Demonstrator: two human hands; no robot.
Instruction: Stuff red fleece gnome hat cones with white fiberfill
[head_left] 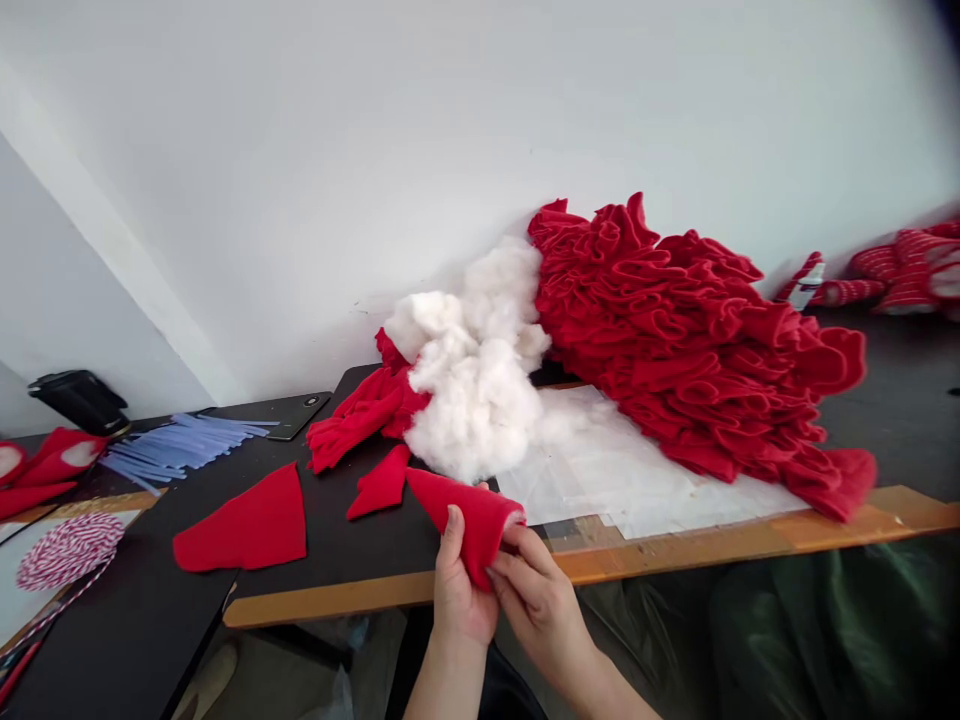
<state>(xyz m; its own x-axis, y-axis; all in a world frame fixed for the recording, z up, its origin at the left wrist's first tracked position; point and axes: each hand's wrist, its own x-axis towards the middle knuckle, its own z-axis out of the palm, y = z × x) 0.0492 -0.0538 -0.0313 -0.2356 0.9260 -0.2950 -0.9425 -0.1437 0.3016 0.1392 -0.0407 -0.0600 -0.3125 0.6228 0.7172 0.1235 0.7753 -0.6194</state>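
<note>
A red felt cone (469,515) is held just above the table's front edge, its point toward the upper left. My left hand (461,585) wraps round its lower side, thumb pressed on the front. At the cone's wide opening, the fingers of my right hand (536,590) pinch the rim, and a little white shows inside. Right behind the cone rises a heap of white stuffing (476,400). To its left on the black tabletop lie a small red felt piece (381,485) and a larger flat red felt piece (251,525).
A big pile of red felt pieces (675,340) leans on the wall at right, partly over white sheeting (585,470). At left are blue strips (184,443), red-and-white twine (71,552), a phone (300,415) and a black object (81,400). Striped red items (900,268) sit far right.
</note>
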